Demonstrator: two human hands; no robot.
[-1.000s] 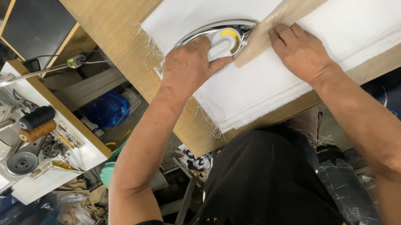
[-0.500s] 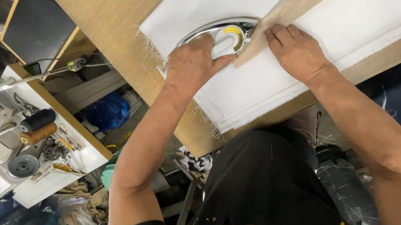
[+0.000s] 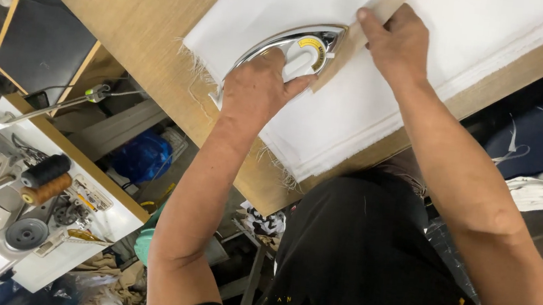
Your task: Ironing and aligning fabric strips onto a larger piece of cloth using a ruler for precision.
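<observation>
A head-worn camera looks down at a person's two bare hands working at a wooden table (image 3: 132, 3). The left hand (image 3: 255, 94) is closed around the handle of a chrome iron (image 3: 296, 47), fingers curled over the top so the grip itself is hidden beneath them. The iron rests flat on a stack of white fabric (image 3: 370, 109), its pointed tip aimed towards the right hand, a white and yellow dial showing near the tip. The right hand (image 3: 401, 42) lies palm down and mostly open, fingers stretched out and pressing on a narrow tan strip (image 3: 387, 0) that runs diagonally across the cloth; the strip passes just beside the iron's tip. That hand grips nothing, it only presses.

The white fabric covers the near right part of the table, with frayed threads along its left edge and its layered edges close to the table's near edge. The person's black shirt (image 3: 367, 263) with yellow lettering fills the lower middle of the view.

Well apart, at lower left, a white sewing machine (image 3: 15, 226) stands on its own surface, with a black thread spool (image 3: 46, 170) and a brown thread spool (image 3: 46, 189) lying side by side on it. A blue bag (image 3: 143, 157) sits on the floor below the table
</observation>
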